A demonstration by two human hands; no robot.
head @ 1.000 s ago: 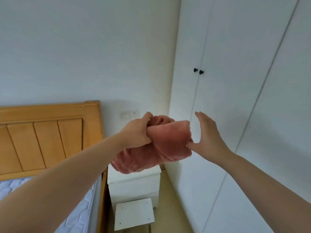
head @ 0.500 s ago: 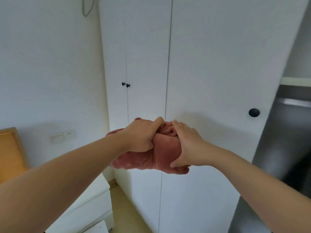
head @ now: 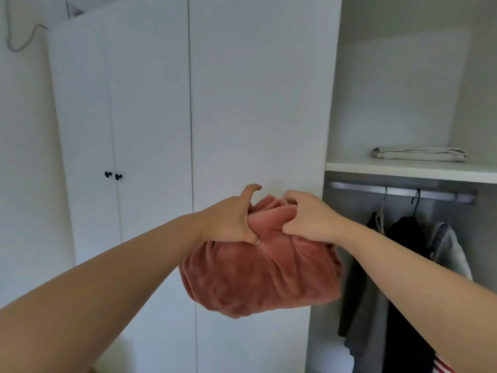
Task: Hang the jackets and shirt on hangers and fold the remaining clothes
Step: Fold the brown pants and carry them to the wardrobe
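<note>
A folded pink fleece garment (head: 258, 275) hangs in the air in front of the white wardrobe. My left hand (head: 231, 222) grips its top left edge, fingers curled into the fabric. My right hand (head: 309, 219) grips the top right edge the same way. The bundle sags below both hands. To the right the wardrobe stands open: a black jacket (head: 406, 265) and a light denim jacket (head: 446, 251) hang on hangers from the metal rail (head: 398, 191). A folded pale garment (head: 419, 154) lies on the shelf (head: 403, 169) above the rail.
Closed white wardrobe doors (head: 242, 103) fill the middle, with two small black knobs (head: 113, 175) on the left pair. A grey cord (head: 18, 41) hangs on the wall at top left. A red-striped cloth (head: 443, 368) shows at the bottom right.
My view has swung right from the bed and nightstand to the open wardrobe. My right hand went from open beside the pink garment to gripping it. The bundle moved right with both hands.
</note>
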